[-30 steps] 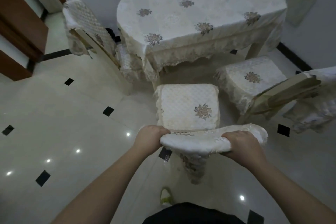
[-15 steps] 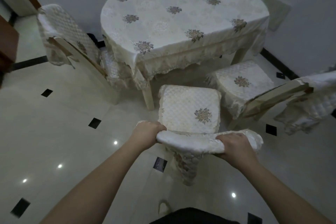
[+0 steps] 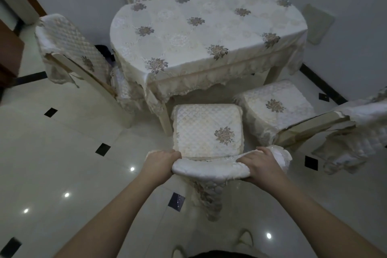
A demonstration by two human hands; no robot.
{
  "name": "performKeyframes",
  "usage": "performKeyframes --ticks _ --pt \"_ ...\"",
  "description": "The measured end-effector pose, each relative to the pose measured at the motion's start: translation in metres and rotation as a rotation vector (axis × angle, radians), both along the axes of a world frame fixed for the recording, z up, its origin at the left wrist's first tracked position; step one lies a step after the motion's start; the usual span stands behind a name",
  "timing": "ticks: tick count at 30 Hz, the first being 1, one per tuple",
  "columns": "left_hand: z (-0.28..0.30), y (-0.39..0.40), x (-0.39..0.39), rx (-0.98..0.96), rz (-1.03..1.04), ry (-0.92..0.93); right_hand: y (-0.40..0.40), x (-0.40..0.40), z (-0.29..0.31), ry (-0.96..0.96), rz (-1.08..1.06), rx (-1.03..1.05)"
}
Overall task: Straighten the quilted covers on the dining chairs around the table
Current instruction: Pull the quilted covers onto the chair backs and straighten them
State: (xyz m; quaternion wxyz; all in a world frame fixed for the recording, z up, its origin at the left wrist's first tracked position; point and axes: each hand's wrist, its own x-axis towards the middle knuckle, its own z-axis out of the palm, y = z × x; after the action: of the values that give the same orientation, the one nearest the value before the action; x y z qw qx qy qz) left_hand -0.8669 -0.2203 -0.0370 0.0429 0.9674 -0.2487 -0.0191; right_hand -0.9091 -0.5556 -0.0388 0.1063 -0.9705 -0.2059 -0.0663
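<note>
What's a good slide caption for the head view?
Both hands, left hand and right hand, grip the backrest cover of the nearest chair, its quilted seat tucked toward the cloth-covered table.

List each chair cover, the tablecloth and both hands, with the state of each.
Backrest cover: bunched, gripped at both ends.
Left hand: gripping cover.
Right hand: gripping cover.
Seat cover: flat.
Left chair's cover: crooked.
Right chair's cover: rumpled.
Tablecloth: spread.
</note>
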Motion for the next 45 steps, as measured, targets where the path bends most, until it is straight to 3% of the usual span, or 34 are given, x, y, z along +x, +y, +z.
performKeyframes --ticks 5,10,15,24,27,35,45 --pt "-0.002 -0.026 0.016 -0.078 0.114 0.017 -0.028 0.051 0.006 0.101 0.048 -0.048" --pt "0.012 -0.054 0.044 0.027 0.228 0.158 -0.04 0.1 0.021 0.248 0.052 -0.151" --pt "0.013 -0.072 0.079 0.151 0.35 0.272 -0.051 0.138 0.022 0.223 0.047 -0.147" --pt "0.017 -0.099 0.14 0.189 0.454 0.294 -0.06 0.22 0.034 0.329 -0.004 -0.222" --pt "0.021 -0.112 0.161 0.164 0.453 0.321 -0.07 0.248 0.035 0.321 -0.025 -0.242" --pt "0.02 -0.113 0.218 0.333 0.437 0.381 -0.068 0.296 0.038 0.326 -0.027 -0.251" --pt "0.019 -0.111 0.233 0.317 0.45 0.382 -0.073 0.315 0.036 0.334 0.009 -0.259"
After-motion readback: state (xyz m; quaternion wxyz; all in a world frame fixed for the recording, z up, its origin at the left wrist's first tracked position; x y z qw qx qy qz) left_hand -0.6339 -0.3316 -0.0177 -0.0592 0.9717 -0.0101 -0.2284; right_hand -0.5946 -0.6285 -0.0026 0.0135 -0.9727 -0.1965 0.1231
